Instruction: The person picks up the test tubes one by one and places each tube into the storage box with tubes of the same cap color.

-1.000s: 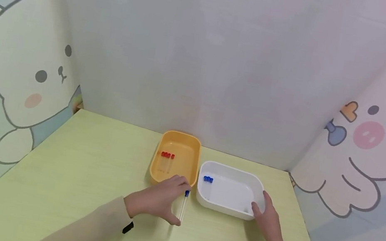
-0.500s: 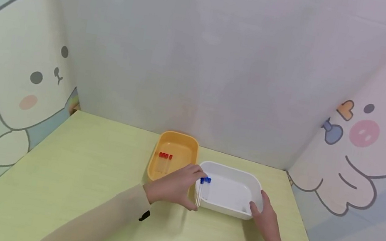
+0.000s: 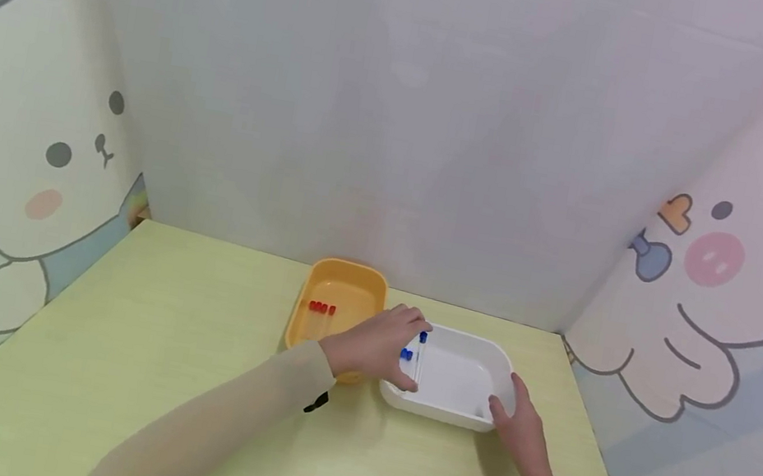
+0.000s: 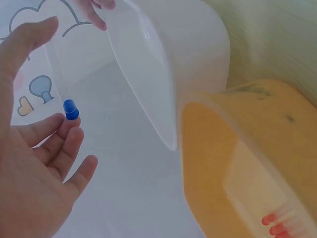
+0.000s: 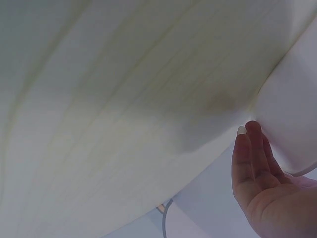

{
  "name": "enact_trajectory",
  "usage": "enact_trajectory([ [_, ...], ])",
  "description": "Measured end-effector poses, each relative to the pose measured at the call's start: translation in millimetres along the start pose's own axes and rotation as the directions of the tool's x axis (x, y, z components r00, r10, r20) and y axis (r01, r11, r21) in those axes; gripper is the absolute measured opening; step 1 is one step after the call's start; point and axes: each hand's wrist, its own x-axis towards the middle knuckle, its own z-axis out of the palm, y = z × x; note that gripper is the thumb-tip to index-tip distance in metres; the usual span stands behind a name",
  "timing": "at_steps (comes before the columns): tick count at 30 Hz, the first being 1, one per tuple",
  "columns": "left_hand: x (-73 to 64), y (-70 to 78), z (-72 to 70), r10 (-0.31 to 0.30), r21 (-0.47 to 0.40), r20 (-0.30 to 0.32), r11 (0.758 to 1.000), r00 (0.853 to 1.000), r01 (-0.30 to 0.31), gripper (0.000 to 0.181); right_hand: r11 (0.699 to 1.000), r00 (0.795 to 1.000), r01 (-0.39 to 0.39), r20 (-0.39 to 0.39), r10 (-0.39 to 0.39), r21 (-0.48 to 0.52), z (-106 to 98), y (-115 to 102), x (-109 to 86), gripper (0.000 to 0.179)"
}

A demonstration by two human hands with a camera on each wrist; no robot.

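My left hand [image 3: 378,346] holds a clear test tube with a blue cap [image 3: 423,338] upright over the left part of the white tray [image 3: 460,379]. In the left wrist view, the thumb is at the tube's far end and the fingertips are at the blue cap [image 4: 72,110]. Other blue-capped tubes [image 3: 406,353] lie in the tray behind this hand, partly hidden by it. At the tray's right end, my right hand [image 3: 524,434] grips the rim, thumb over the inside and fingers along the outer wall. Those fingers [image 5: 242,163] also show in the right wrist view.
Left of the white tray stands a yellow tray [image 3: 348,273] with several red-capped tubes [image 3: 321,308] in a row. A pale green tabletop [image 3: 209,286] lies beneath. Cartoon-printed wall sheets [image 3: 373,103] rise behind and at both sides.
My left hand has carried the blue-capped tube from in front of the trays, right and away from me, to over the white tray. The right hand has stayed on the tray's rim.
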Motion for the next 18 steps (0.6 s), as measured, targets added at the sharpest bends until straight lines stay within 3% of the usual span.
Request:
enact_trajectory([
  [8, 26.1, 1.9, 13.0, -0.054, 0.041, 0.07, 0.998, 0.996, 0.052, 0.094, 1.0, 1.0, 0.003, -0.012, -0.003, 0.005, 1.0, 2.1, -0.6, 0.075],
  [18, 45.2, -8.4, 42.2, -0.074, 0.078, 0.125, 0.995, 0.989, 0.064, 0.091, 1.0, 0.999, 0.009, -0.037, -0.009, 0.007, 1.6, 4.2, 1.8, 0.075],
])
